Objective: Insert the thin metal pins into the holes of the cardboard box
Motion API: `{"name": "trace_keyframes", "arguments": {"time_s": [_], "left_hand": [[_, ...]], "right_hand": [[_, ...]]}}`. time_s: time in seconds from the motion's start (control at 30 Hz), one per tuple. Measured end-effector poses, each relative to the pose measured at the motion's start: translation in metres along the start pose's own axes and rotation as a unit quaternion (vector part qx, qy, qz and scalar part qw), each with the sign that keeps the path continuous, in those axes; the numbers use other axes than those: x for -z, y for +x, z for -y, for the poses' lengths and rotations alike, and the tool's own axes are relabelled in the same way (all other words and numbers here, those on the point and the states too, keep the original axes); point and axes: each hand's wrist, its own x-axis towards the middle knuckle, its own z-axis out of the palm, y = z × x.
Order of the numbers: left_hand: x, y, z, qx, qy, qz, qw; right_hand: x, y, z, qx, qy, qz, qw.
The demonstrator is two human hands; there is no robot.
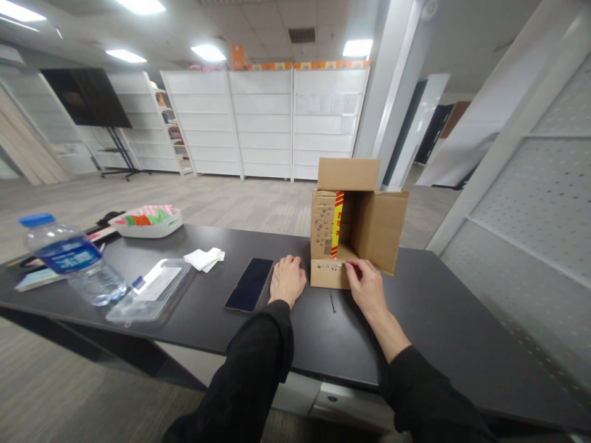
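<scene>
Box (355, 227) stands open just beyond my hands, flaps upright. My right hand (367, 286) pinches its near flap edge; my left hand (287, 280) rests flat and empty on the table (438, 307), beside the phone (250, 283)

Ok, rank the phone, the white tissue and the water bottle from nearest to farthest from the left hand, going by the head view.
From the left hand:
1. Phone, lying just to its left on the table.
2. White tissue, further left and a little farther back.
3. Water bottle, on its side at the table's far left end.
</scene>
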Motion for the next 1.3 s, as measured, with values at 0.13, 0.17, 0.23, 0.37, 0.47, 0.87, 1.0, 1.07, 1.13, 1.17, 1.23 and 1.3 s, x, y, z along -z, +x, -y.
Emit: {"name": "trace_keyframes", "arguments": {"time_s": [0.13,0.17,0.23,0.37,0.47,0.87,1.0,1.07,1.13,1.17,1.23,1.3], "left_hand": [[-0.0003,-0.0001,0.0006,-0.004,-0.002,-0.005,1.000],[-0.0003,-0.0002,0.0006,-0.005,-0.002,-0.005,1.000],[-0.0002,-0.0004,0.0007,-0.007,-0.003,-0.006,1.000],[-0.0010,-0.0004,0.0009,-0.004,-0.001,-0.006,1.000],[-0.0017,0.0000,0.0011,-0.007,0.001,-0.010,1.000],[-0.0011,0.0009,0.0011,-0.005,0.004,-0.003,1.000],[-0.0014,0.0008,0.0009,-0.006,0.003,-0.007,1.000],[-0.0013,0.0007,0.0008,-0.006,0.002,-0.008,1.000],[-0.0013,0.0006,0.0009,-0.008,0.001,-0.011,1.000],[-0.0013,0.0006,0.0010,-0.009,0.000,-0.012,1.000],[-0.0012,0.0006,0.0010,-0.008,0.000,-0.012,1.000],[-0.0010,0.0006,0.0009,-0.006,0.000,-0.008,1.000]], "right_hand": [[-0.0012,-0.0003,-0.0013,-0.001,-0.018,0.013,1.000],[-0.0014,-0.0004,-0.0014,-0.002,-0.023,0.016,1.000],[-0.0016,-0.0005,-0.0013,-0.006,-0.032,0.019,0.999],[-0.0010,-0.0005,-0.0003,-0.005,-0.042,0.017,0.999],[-0.0005,-0.0006,0.0010,0.004,-0.050,0.012,0.999],[-0.0003,-0.0015,0.0016,0.003,-0.073,0.021,0.997],[-0.0004,-0.0018,0.0022,-0.002,-0.076,0.026,0.997],[-0.0003,-0.0020,0.0025,-0.003,-0.077,0.029,0.997],[0.0000,-0.0021,0.0027,-0.005,-0.077,0.030,0.997],[0.0003,-0.0022,0.0029,-0.006,-0.077,0.030,0.997],[0.0010,-0.0026,0.0036,-0.007,-0.076,0.032,0.997],[0.0019,-0.0032,0.0052,-0.005,-0.074,0.038,0.997]]}}
